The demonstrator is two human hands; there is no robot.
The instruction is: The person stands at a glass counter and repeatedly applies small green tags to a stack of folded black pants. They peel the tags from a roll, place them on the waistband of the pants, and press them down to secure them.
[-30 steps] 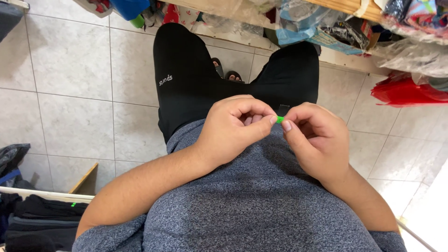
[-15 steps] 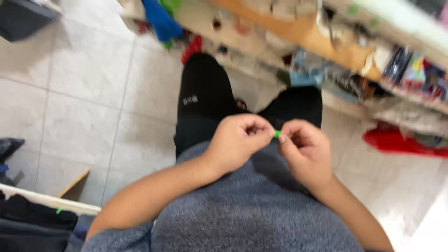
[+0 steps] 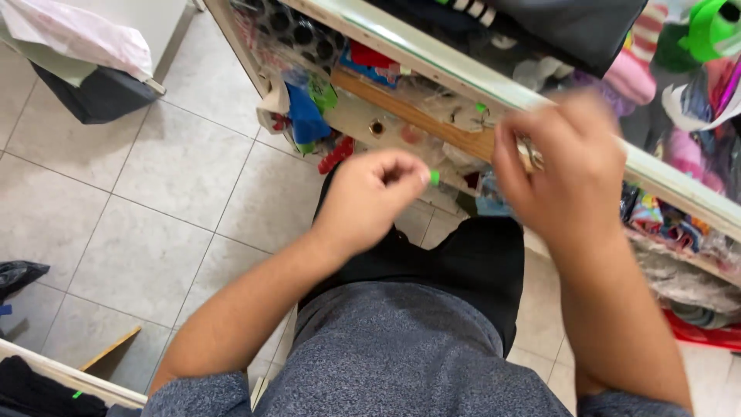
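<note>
Shelving (image 3: 463,77) now fills the top and right of the view, w/ a pale rail across it and packed clutter behind: socks, cloth bits, bright plastic packs. A sec ago it sat only at the top edge and the hands were low over the lap, so the head has tipped up and the work looks to be shifting from lap to shelf.

Tiled floor (image 3: 154,177) takes up the left side, w/ a dark bag (image 3: 100,93) at the top left.

Right hand (image 3: 567,174) has come away from the left one. Earlier both pinched the same green bit together; now this hand is raised toward the shelf rail, fingers spread a little, badly motion-blurred. Can't tell if it holds anything, or whether it touches the rail.

Left hand (image 3: 370,197) has lifted too, closed narrow, thumb and forefinger nipping a small green piece (image 3: 434,177) at the tips, just in front of the lower shelf.

Hard to read: what the green piece is, too small, mostly covered by fingertips. Shelf contents are blurred. Legs are mostly hidden under the grey shirt (image 3: 409,355); the rack at the bottom left is cut off.
</note>
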